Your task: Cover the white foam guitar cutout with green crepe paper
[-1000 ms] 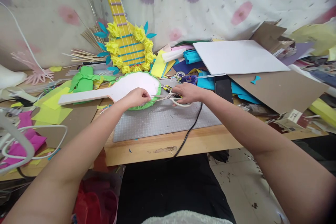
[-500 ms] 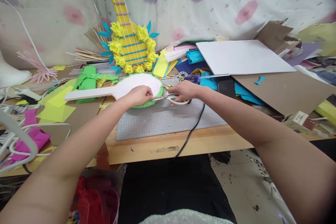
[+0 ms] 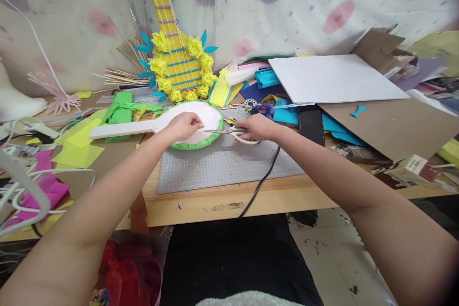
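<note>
A white guitar-shaped cutout (image 3: 124, 129) with a long neck lies on the grey cutting mat (image 3: 193, 172). Crinkled green paper (image 3: 195, 145) wraps the rim of its round body. Over that body, my left hand (image 3: 184, 126) is closed in a pinch; what lies between the fingertips is too small to make out. My right hand (image 3: 258, 127) grips scissors (image 3: 224, 131) with white handles. Their blades point left, with the tips close to my left fingertips, above the white face.
Behind stands a yellow paper guitar (image 3: 182, 69) ringed with yellow paper flowers. A blue glue gun (image 3: 263, 109) lies beyond my right hand, near a black cord (image 3: 261, 179). White board (image 3: 337, 79) and brown cardboard (image 3: 390, 124) are at right, green and yellow paper (image 3: 77, 153) at left.
My left hand has moved slightly up and left, away from the green rim. The scissors have shifted from the rim to over the white face, following the left fingertips.
</note>
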A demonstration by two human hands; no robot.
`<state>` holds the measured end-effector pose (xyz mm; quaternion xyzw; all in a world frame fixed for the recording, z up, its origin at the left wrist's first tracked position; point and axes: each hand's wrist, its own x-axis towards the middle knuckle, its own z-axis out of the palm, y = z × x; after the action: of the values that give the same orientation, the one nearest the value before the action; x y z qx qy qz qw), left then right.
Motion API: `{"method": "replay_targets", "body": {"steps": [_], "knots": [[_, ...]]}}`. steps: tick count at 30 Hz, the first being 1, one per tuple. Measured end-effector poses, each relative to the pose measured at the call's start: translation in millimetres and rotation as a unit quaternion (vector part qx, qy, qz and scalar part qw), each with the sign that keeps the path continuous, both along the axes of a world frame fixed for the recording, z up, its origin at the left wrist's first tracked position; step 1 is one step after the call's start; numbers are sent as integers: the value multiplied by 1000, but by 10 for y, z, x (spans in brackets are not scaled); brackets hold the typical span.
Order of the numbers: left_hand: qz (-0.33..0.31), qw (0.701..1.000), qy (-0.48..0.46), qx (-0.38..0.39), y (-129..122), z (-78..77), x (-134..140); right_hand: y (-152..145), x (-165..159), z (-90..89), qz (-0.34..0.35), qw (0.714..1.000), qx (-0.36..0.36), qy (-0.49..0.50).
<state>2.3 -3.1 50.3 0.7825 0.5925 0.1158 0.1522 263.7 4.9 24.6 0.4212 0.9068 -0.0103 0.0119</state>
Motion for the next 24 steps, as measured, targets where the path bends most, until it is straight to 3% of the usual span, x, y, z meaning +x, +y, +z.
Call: {"method": "replay_targets", "body": {"steps": [3,6,7,11,14,16,19,21,24], "knots": [[91,993,-23,78,114,102,-217,-33,8,-29,-73,996,6,58],[196,954,11,226,218,184,-567,-76,-38,-47,-138,984,4,110],[219,947,29,234,245,184,-702,-86,-62,-58,-152,981,-2,121],[364,923,71,100,309,22,-1173,-100,-168,-165,-205,965,-33,157],[366,923,52,107,295,-157,-1333,-109,-232,-300,-269,943,-12,196],[316,943,17,106,258,-240,-1353,-128,-263,-380,-299,927,17,227],[163,985,12,57,199,-289,-1331,-176,-304,-451,-323,913,42,247],[79,995,55,19,182,-268,-1322,-213,-334,-467,-328,913,40,237],[8,994,109,4,193,-172,-1332,-262,-386,-466,-326,921,39,211]]}}
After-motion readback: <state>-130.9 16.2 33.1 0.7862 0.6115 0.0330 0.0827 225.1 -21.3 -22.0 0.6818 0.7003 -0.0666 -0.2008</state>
